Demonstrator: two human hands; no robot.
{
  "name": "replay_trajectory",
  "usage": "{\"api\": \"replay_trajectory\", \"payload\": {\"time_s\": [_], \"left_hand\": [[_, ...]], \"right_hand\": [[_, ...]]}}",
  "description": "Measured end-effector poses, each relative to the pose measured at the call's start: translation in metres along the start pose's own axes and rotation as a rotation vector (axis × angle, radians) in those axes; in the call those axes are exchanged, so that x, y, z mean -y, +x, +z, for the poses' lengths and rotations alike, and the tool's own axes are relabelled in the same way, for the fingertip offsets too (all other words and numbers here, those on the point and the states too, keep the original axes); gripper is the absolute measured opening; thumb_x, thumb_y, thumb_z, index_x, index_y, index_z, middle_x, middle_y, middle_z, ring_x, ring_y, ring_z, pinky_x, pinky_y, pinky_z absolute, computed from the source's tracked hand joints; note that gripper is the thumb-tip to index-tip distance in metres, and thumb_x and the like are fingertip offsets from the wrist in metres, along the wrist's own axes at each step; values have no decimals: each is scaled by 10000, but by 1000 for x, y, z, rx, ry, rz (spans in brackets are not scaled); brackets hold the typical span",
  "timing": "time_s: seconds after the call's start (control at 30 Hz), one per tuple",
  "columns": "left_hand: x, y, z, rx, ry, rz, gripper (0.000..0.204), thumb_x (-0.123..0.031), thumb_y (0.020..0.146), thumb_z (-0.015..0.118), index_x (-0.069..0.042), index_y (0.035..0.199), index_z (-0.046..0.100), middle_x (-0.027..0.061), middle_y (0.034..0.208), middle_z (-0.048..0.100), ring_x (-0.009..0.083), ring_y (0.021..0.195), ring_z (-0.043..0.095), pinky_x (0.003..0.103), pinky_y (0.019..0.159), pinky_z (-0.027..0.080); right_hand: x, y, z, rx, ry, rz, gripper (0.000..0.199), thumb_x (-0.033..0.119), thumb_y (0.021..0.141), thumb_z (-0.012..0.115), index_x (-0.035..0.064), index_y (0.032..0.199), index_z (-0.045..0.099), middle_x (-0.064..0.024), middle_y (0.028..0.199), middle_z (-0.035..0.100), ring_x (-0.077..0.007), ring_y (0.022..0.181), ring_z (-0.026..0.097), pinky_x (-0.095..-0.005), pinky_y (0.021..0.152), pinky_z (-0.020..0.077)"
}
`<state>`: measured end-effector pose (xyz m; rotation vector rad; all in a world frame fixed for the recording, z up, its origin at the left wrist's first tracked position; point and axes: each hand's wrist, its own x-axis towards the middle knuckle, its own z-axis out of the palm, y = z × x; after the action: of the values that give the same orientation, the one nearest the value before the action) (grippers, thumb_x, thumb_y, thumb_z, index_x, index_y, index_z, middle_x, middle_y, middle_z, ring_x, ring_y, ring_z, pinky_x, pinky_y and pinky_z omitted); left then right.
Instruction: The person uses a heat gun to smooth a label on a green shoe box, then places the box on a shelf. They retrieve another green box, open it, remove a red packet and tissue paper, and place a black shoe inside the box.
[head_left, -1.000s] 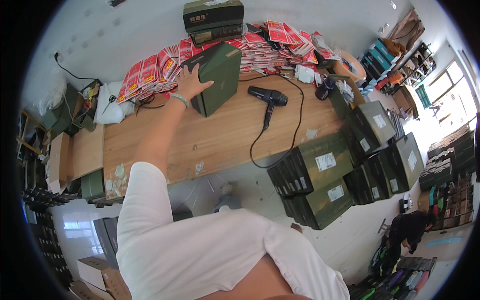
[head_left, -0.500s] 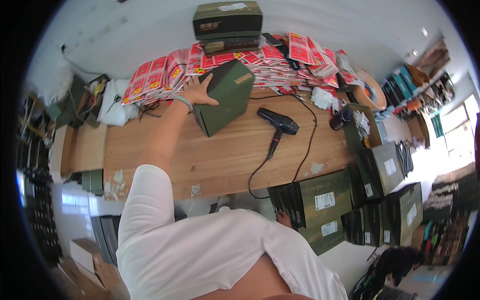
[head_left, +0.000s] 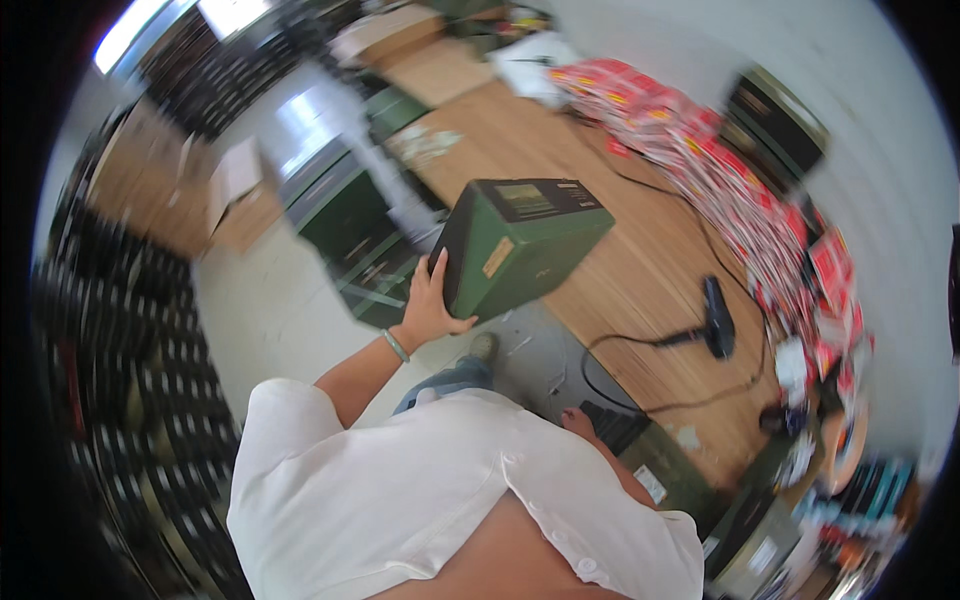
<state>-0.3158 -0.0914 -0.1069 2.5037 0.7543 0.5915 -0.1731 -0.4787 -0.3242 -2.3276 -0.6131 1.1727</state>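
Note:
My left hand [head_left: 427,305], with a pale bangle at its wrist, grips a dark green box [head_left: 535,245] by its near left end. Tilted, the box is held up in front of me beside the edge of the wooden table. Its side facing me bears a small tan label. My right hand [head_left: 577,420] hangs low by the table's near edge, close to stacked green boxes; its fingers are too small and blurred to read. A black hair dryer [head_left: 717,318] with a looping cord lies on the table [head_left: 640,265].
Red and white printed packets [head_left: 690,150] are heaped along the wall, with dark green boxes [head_left: 775,130] above them. More green boxes [head_left: 345,225] stand on the floor at left, near brown cartons [head_left: 150,195]. Shelves of dark boxes [head_left: 180,430] line the left side.
My view has swung to the left. My left hand has lifted the green box from the tabletop and carried it left, toward the table's edge and nearer my body.

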Motion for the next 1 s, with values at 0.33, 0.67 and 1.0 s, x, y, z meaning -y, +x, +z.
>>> {"api": "replay_trajectory", "payload": {"time_s": [0.33,0.67,1.0], "left_hand": [[100,-331,-72,-149,-421,-1449,1251,-642,665,731,-106,1560,41,363,1368,367,468,1272,429,477,1044,397],[225,-566,-171,-1626,-1208,-1382,1150,-408,761,774,-38,1526,-1,223,1432,358,344,1269,458,450,997,463],[285,-818,-339,-2483,-659,-1040,1148,-596,723,736,-230,1549,27,133,1535,253,402,1332,353,639,931,404]], "right_hand": [[71,97,108,436,-556,-363,377,228,940,548,5,1241,594,-178,1115,675,-246,950,666,-369,756,536],[282,107,291,587,-543,-366,376,219,938,551,1,1242,595,-174,1107,677,-242,947,662,-364,747,534],[387,65,418,761,-609,-455,373,226,923,581,1,1218,615,-163,1077,685,-249,926,655,-360,759,528]]}}
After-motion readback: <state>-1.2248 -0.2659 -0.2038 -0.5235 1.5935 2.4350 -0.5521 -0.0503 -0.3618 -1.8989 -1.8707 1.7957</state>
